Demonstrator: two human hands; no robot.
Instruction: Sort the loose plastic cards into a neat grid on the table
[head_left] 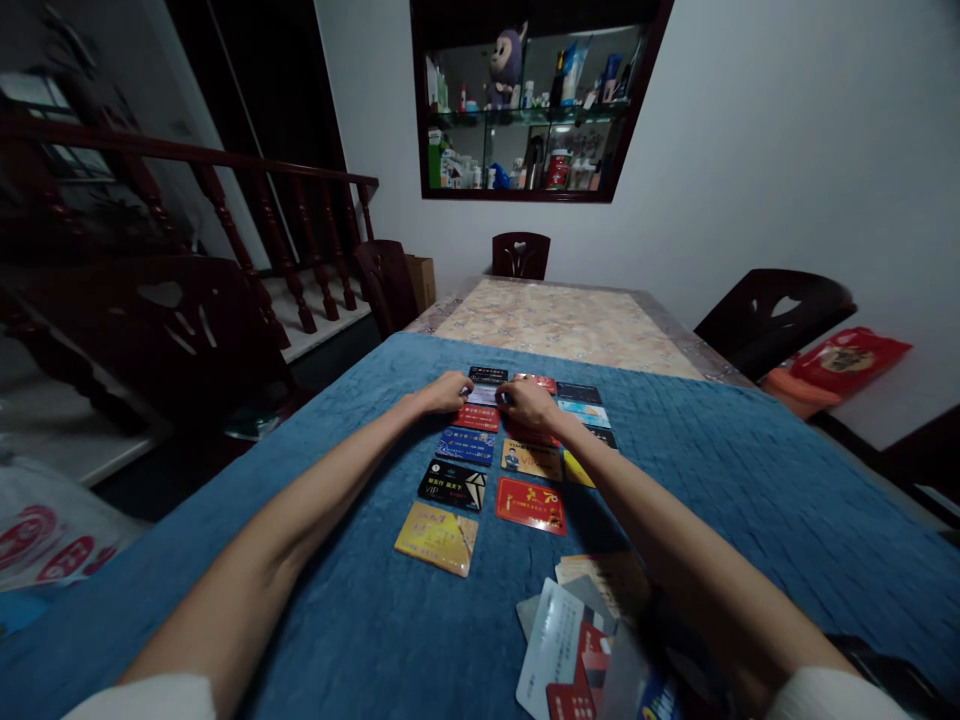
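At the far end of the left column of cards, my left hand [448,393] has its fingers pinched at the left edge of a pale card [484,395]. My right hand [529,404] closes its fingertips at that card's right edge. A black card [488,375] lies just beyond it, and a red card [478,418] is directly below. Nearer to me in this column are a blue card [466,447], a black VIP card [452,485] and a gold card [437,538]. Right of them lie an orange VIP card [532,459] and a red card with yellow print [530,505].
A third column, with a light blue card [584,413], is partly hidden by my right forearm. Loose cards [555,640] overlap near me. The blue cloth [337,580] covers the table's near part. Dark chairs [772,315] stand around; a red bag [851,362] is at right.
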